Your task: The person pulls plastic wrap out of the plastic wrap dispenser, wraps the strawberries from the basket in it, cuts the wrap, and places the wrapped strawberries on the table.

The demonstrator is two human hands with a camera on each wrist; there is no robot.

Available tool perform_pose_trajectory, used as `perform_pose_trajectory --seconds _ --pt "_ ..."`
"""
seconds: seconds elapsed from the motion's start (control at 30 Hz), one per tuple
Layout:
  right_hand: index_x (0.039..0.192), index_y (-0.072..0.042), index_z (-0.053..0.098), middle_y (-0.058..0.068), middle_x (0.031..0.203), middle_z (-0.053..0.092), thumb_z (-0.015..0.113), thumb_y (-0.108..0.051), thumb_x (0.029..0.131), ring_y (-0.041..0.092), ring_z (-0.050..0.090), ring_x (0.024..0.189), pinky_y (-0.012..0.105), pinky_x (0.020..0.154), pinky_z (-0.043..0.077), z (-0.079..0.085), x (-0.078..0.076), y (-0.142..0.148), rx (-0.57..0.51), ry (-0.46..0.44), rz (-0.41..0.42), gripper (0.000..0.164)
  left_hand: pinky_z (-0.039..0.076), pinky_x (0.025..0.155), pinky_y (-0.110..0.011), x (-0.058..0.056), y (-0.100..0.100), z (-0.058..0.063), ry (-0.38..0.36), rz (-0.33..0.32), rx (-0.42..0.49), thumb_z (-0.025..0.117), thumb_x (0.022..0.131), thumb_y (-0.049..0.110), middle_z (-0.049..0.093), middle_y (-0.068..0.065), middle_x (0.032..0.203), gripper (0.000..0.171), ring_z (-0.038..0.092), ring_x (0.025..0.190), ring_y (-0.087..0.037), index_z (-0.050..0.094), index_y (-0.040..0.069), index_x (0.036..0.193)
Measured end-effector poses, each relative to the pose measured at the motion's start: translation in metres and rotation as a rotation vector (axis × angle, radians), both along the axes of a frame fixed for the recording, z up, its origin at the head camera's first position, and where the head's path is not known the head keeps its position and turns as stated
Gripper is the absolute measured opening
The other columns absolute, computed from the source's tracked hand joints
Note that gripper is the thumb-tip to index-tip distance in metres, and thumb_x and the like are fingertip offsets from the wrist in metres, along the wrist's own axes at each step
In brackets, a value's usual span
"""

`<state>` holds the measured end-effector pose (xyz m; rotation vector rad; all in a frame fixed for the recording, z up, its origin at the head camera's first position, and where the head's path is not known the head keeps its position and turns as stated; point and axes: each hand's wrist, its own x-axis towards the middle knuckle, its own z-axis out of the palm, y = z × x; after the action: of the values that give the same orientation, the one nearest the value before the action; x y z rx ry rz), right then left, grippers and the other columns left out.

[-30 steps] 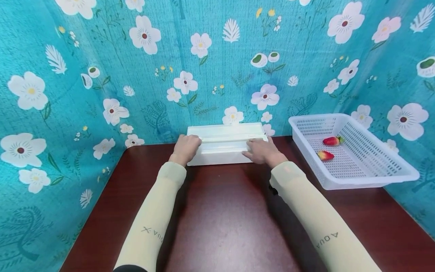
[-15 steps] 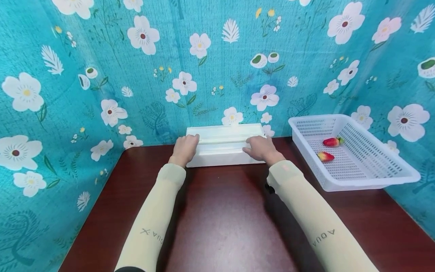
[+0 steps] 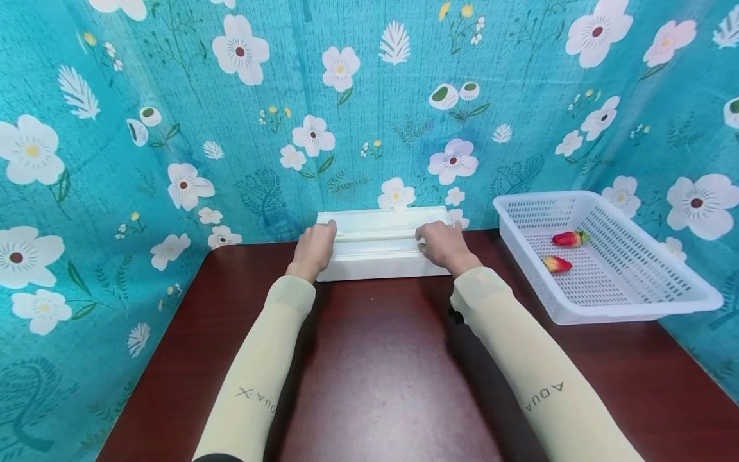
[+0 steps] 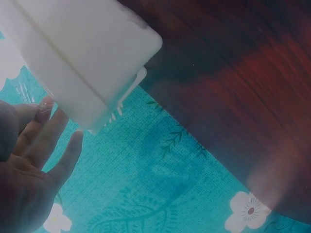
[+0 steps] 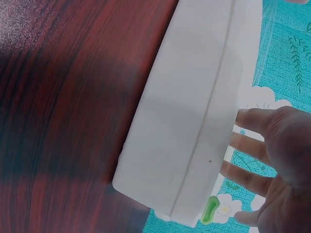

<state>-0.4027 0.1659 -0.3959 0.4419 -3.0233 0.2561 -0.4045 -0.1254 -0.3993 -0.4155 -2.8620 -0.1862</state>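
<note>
A long white plastic-wrap dispenser stands at the table's back edge in the head view, its lid raised against the curtain. Clear plastic wrap shows as shiny creases beside the dispenser in the left wrist view. My left hand, at the dispenser's left end, pinches the plastic wrap between thumb and finger. At the right end, my right hand has thumb and forefinger drawn together at the wrap's edge. Its other fingers spread behind the dispenser in the right wrist view. The wrap's full extent is hard to see.
To the right, a white perforated basket holds two strawberries. A dark red-brown table extends toward me. The blue flowered curtain hangs directly behind the dispenser and wraps around both sides.
My right thumb has come up from the dispenser's front toward the forefinger, and that hand has shifted slightly. My left hand has barely moved. The head view has shifted a little; dispenser and basket stay put.
</note>
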Motion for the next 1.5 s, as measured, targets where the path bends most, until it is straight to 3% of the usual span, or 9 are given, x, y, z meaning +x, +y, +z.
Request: perform_pose_trajectory --seconds 0.13,0.37,0.57,0.7,0.9,1.0,1.23,1.5 --pt "0.110 -0.008 0.080 0.013 0.109 0.078 0.066 -0.006 0.098 0.036 0.069 0.111 0.079 0.117 0.021 0.003 -0.003 0.001 0.009 0.031 0.009 0.018 0.063 0.078 -0.047 0.000 -0.002 0.002 0.015 -0.017 0.000 0.057 0.105 -0.001 0.071 -0.021 0.102 0.004 0.074 0.091 -0.036 0.060 0.001 0.108" --pt "0.105 -0.006 0.079 0.013 0.099 0.071 0.063 -0.006 0.098 0.033 0.068 0.098 0.066 0.099 0.046 0.002 -0.002 0.012 0.057 0.074 0.016 0.017 0.062 0.083 -0.046 0.001 -0.003 0.000 0.027 -0.041 0.019 0.063 0.102 0.000 0.072 -0.018 0.105 0.009 0.073 0.094 -0.034 0.060 0.003 0.111" --pt "0.106 -0.003 0.076 0.015 0.100 0.072 0.063 -0.005 0.099 0.035 0.067 0.101 0.063 0.101 0.046 -0.002 -0.001 0.018 0.028 0.089 0.012 0.015 0.062 0.083 -0.045 0.002 -0.001 -0.009 0.005 -0.068 0.038 0.058 0.105 0.003 0.072 -0.017 0.108 0.015 0.074 0.095 -0.033 0.058 0.005 0.120" --pt "0.107 -0.001 0.074 0.016 0.103 0.073 0.062 -0.004 0.099 0.035 0.066 0.103 0.061 0.101 0.045 -0.003 -0.001 0.019 0.002 0.092 0.012 0.015 0.062 0.085 -0.045 0.002 -0.001 -0.012 0.000 -0.064 0.032 0.064 0.104 0.012 0.072 -0.016 0.113 0.023 0.074 0.099 -0.033 0.059 0.007 0.126" --pt "0.104 -0.002 0.071 0.015 0.096 0.072 0.061 -0.005 0.101 0.031 0.064 0.088 0.052 0.091 0.051 -0.007 -0.002 0.019 -0.020 0.096 0.021 0.012 0.061 0.091 -0.044 0.000 0.000 -0.012 -0.036 -0.050 -0.017 0.069 0.102 0.018 0.071 -0.015 0.117 0.030 0.072 0.106 -0.031 0.066 0.005 0.129" --pt "0.108 -0.002 0.069 0.016 0.096 0.071 0.062 -0.008 0.102 0.031 0.063 0.084 0.048 0.084 0.054 -0.010 -0.002 0.019 -0.005 0.098 0.025 0.011 0.061 0.090 -0.043 -0.002 0.001 -0.013 -0.042 -0.046 -0.021 0.068 0.102 0.013 0.071 -0.015 0.113 0.025 0.072 0.104 -0.030 0.069 0.004 0.125" --pt "0.130 -0.001 0.067 0.019 0.112 0.070 0.064 -0.012 0.103 0.035 0.066 0.100 0.054 0.093 0.054 -0.010 -0.002 0.022 0.076 0.070 0.027 0.029 0.060 0.082 -0.042 -0.002 0.000 -0.010 -0.035 -0.033 -0.018 0.063 0.104 0.009 0.069 -0.014 0.098 0.013 0.070 0.094 -0.029 0.075 0.004 0.108" --pt "0.108 -0.001 0.077 0.015 0.096 0.068 0.061 -0.006 0.101 0.032 0.062 0.090 0.052 0.088 0.053 -0.005 -0.004 0.023 0.157 0.089 0.060 0.018 0.060 0.082 -0.041 -0.003 -0.005 -0.006 -0.042 -0.033 -0.030 0.061 0.105 0.009 0.068 -0.013 0.097 0.015 0.070 0.093 -0.028 0.075 0.004 0.107"
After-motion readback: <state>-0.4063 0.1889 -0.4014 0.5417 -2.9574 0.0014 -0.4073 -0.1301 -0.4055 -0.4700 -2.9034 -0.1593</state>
